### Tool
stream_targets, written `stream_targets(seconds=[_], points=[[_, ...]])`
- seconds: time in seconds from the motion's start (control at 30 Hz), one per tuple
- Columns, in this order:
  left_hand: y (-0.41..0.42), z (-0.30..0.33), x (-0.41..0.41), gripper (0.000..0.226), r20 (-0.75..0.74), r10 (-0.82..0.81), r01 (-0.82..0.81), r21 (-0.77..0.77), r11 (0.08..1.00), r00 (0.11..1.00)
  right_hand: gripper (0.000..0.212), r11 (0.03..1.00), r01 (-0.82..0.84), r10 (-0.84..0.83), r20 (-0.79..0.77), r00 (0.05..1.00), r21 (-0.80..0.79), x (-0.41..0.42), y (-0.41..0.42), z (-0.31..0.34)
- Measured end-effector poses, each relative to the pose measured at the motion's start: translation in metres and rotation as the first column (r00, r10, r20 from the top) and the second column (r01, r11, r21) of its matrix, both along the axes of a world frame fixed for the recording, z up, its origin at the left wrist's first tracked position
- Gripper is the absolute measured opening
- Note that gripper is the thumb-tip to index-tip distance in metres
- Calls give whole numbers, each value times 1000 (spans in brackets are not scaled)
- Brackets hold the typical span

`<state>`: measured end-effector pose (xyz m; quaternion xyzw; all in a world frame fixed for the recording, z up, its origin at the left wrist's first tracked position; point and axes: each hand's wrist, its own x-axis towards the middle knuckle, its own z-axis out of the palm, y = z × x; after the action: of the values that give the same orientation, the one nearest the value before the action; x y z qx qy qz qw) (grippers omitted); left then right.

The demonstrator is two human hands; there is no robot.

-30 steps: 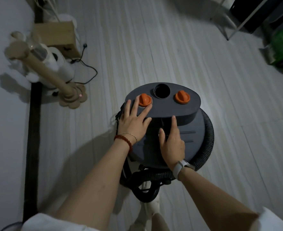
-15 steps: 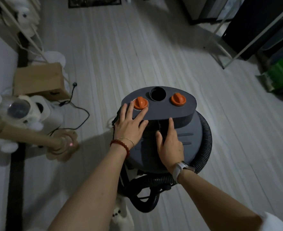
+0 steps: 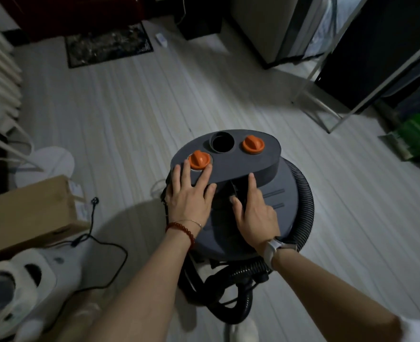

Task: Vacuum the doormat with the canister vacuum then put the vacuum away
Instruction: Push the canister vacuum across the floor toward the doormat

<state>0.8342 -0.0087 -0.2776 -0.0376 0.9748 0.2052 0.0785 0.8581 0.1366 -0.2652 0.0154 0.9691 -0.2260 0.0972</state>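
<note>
canister vacuum (image 3: 243,166): dark grey, round, upright on the pale floor; two orange knobs and an open port on top
hose (image 3: 302,201): black, ribbed, wrapped around the body
doormat (image 3: 109,45): dark, patterned, flat, well beyond the vacuum

floor (image 3: 134,124): pale planks, dimly lit
canister vacuum (image 3: 285,193): stands on the floor in the middle, black hose (image 3: 305,201) coiled round it
doormat (image 3: 109,45): dark, flat on the floor at the far end
cardboard box (image 3: 28,213): on the floor at left
black cable (image 3: 105,245): trails over the floor beside the box
green package (image 3: 418,134): on the floor at right
white frame (image 3: 332,124): stands near the package
</note>
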Motion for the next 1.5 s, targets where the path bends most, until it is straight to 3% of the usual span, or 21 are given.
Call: stream_targets(seconds=[0.23, 0.67, 1.0, 1.3, 1.5], points=[[-33, 0, -148, 50, -30, 28, -28, -14, 1000, 999, 66, 998, -41, 39, -27, 999, -57, -151, -32, -1], [-103, 4, -412, 51, 48, 107, -109, 33, 994, 993, 64, 991, -111, 110, -19, 994, -70, -421, -98, 2], [-167, 0, -604, 50, -64, 173, -171, 33, 985, 983, 65, 981, -187, 187, -12, 982, -47, -634, -159, 0], [-199, -3, -729, 49, -127, 357, -355, 44, 934, 925, 67, 920, -382, 385, 14, 923, -89, -789, -192, 6], [-222, 0, -801, 53, -62, 430, -428, 49, 902, 900, 66, 834, -548, 551, 36, 834, -56, -894, -207, 8]])
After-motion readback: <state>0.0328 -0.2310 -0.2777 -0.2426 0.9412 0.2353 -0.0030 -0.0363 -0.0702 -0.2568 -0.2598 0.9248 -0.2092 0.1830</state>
